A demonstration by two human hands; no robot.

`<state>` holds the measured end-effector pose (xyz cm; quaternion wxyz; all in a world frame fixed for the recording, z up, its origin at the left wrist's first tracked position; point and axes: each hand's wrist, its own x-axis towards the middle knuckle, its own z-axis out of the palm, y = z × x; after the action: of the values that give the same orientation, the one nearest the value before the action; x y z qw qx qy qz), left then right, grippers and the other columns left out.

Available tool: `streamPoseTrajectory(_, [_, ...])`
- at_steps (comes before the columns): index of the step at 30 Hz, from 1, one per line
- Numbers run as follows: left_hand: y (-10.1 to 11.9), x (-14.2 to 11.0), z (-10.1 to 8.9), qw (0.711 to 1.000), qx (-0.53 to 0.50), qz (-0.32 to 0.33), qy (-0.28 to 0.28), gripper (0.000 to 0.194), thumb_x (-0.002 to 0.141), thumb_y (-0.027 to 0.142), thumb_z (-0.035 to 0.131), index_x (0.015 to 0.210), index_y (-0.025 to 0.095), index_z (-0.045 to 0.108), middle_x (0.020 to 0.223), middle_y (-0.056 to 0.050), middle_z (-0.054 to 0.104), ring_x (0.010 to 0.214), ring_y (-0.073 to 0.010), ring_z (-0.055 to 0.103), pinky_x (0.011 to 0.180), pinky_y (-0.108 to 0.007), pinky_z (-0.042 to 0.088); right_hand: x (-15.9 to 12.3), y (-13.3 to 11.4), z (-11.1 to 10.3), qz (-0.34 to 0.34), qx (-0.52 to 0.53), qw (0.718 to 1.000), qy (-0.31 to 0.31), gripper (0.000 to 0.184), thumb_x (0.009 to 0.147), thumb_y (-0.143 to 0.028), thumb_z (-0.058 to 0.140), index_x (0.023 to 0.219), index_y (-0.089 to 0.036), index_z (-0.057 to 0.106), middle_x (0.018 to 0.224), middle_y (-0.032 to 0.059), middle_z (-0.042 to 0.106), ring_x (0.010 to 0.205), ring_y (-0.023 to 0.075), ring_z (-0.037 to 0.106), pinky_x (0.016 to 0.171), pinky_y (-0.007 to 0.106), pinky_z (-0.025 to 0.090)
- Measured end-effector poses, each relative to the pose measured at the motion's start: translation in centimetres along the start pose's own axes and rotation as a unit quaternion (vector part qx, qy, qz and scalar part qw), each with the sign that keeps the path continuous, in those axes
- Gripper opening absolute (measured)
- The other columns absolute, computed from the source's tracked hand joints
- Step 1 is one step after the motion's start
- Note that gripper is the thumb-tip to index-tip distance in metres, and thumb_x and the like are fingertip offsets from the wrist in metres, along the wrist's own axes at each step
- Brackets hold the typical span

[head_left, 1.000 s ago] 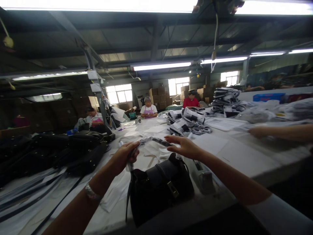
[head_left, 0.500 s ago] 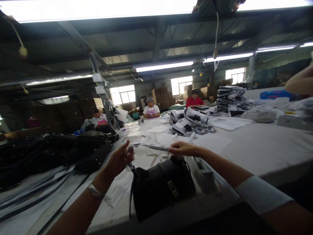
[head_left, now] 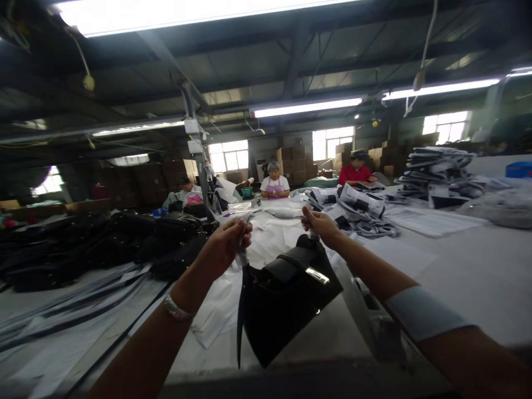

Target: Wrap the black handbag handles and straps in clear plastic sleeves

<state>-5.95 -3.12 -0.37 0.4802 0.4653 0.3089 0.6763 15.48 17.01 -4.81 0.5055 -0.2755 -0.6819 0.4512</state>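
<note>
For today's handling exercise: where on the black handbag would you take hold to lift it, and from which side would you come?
Probably by the wrapped handle above the black handbag, coming from above. The left hand and right hand grip its two ends, and the tilted bag hangs from them, so the handle seems to carry it.

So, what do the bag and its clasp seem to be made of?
The bag looks like black leather or an imitation: smooth, with a dull sheen, holding its shape between the left hand and right hand. The clasp seems polished metal, since it glints silver.
</note>
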Motion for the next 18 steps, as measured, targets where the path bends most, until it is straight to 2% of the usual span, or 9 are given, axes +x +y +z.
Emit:
streamPoseTrajectory(3, [-1.8, -0.2, -0.2, 1.000, 0.007, -0.016, 0.012, 0.021, 0.075, 0.024, 0.081, 0.085, 0.011, 0.068, 0.085, -0.003, 0.069, 0.069, -0.0096, 0.064, 0.066, -0.019, 0.053, 1.6, 1.2, 0.8, -0.005, -0.037, 0.999, 0.009, 0.066, 0.065, -0.084, 0.061, 0.059, -0.018, 0.062, 0.057, 0.0023, 0.061, 0.054, 0.0142, 0.053, 0.059, 0.029, 0.045])
streamPoseTrajectory(5, [-3.6, -0.4, -0.6, 0.999, -0.001, -0.041, 0.027, 0.023, 0.075, 0.025, 0.082, 0.088, 0.011, 0.071, 0.089, -0.005, 0.071, 0.074, -0.0106, 0.066, 0.071, -0.019, 0.053, 1.6, 2.0, 1.1, -0.008, -0.066, 0.998, 0.023, 0.061, 0.064, -0.078, 0.067, 0.063, -0.017, 0.066, 0.060, 0.0033, 0.064, 0.062, 0.0178, 0.057, 0.064, 0.031, 0.046])
streamPoseTrajectory(7, [-5.4, -0.6, -0.9, 0.998, -0.004, -0.057, 0.037, 0.022, 0.078, 0.027, 0.080, 0.092, 0.012, 0.072, 0.095, -0.006, 0.072, 0.077, -0.0106, 0.065, 0.074, -0.019, 0.052, 0.3, 2.3, 1.3, -0.020, -0.087, 0.995, 0.052, 0.055, 0.065, -0.072, 0.072, 0.077, -0.018, 0.070, 0.075, 0.0051, 0.070, 0.075, 0.0217, 0.062, 0.072, 0.034, 0.048])
streamPoseTrajectory(9, [-6.5, -1.0, -0.8, 0.998, 0.002, -0.055, 0.039, 0.022, 0.081, 0.030, 0.077, 0.095, 0.013, 0.073, 0.098, -0.006, 0.072, 0.076, -0.0103, 0.064, 0.070, -0.018, 0.051, -2.0, 1.8, 1.7, -0.033, -0.099, 0.992, 0.077, 0.053, 0.074, -0.069, 0.067, 0.095, -0.020, 0.070, 0.091, 0.0067, 0.072, 0.084, 0.0233, 0.063, 0.077, 0.035, 0.048])
streamPoseTrajectory(11, [-6.9, -1.6, -0.1, 0.998, 0.009, -0.045, 0.033, 0.023, 0.083, 0.032, 0.075, 0.099, 0.015, 0.072, 0.097, -0.006, 0.073, 0.074, -0.0104, 0.063, 0.067, -0.018, 0.049, -5.0, 0.8, 2.3, -0.029, -0.105, 0.992, 0.066, 0.051, 0.084, -0.068, 0.055, 0.097, -0.020, 0.069, 0.082, 0.0069, 0.072, 0.071, 0.0221, 0.063, 0.070, 0.036, 0.050])
streamPoseTrajectory(13, [-7.0, -2.2, 1.1, 0.999, 0.017, -0.037, 0.009, 0.026, 0.084, 0.033, 0.073, 0.103, 0.015, 0.071, 0.093, -0.006, 0.073, 0.072, -0.0107, 0.062, 0.065, -0.019, 0.047, -7.7, -0.8, 3.1, 0.051, -0.073, 0.995, -0.036, 0.055, 0.083, -0.072, 0.054, 0.085, -0.020, 0.072, 0.072, 0.0074, 0.071, 0.063, 0.0231, 0.064, 0.063, 0.036, 0.051])
streamPoseTrajectory(15, [-7.1, -2.7, 2.6, 0.999, 0.026, -0.036, -0.024, 0.028, 0.085, 0.035, 0.071, 0.104, 0.014, 0.070, 0.088, -0.006, 0.071, 0.069, -0.0109, 0.061, 0.064, -0.020, 0.046, -9.3, -2.6, 3.9, 0.111, -0.014, 0.987, -0.111, 0.055, 0.084, -0.072, 0.053, 0.084, -0.021, 0.074, 0.076, 0.0087, 0.073, 0.070, 0.0262, 0.067, 0.065, 0.037, 0.054])
streamPoseTrajectory(16, [-7.2, -2.9, 3.3, 0.998, 0.030, -0.033, -0.032, 0.029, 0.086, 0.037, 0.071, 0.104, 0.014, 0.069, 0.086, -0.006, 0.070, 0.068, -0.0113, 0.061, 0.064, -0.021, 0.046, -9.6, -3.5, 4.2, 0.139, 0.025, 0.983, -0.117, 0.053, 0.084, -0.071, 0.053, 0.091, -0.023, 0.075, 0.081, 0.0089, 0.075, 0.072, 0.0268, 0.068, 0.063, 0.037, 0.055])
streamPoseTrajectory(18, [-7.6, -2.9, 4.2, 0.999, 0.039, -0.018, -0.031, 0.031, 0.086, 0.040, 0.070, 0.104, 0.014, 0.068, 0.084, -0.007, 0.069, 0.068, -0.0122, 0.060, 0.064, -0.022, 0.046, -9.3, -5.3, 4.9, 0.187, 0.099, 0.973, -0.088, 0.050, 0.083, -0.067, 0.056, 0.105, -0.027, 0.074, 0.093, 0.0108, 0.076, 0.066, 0.0272, 0.068, 0.049, 0.036, 0.054])
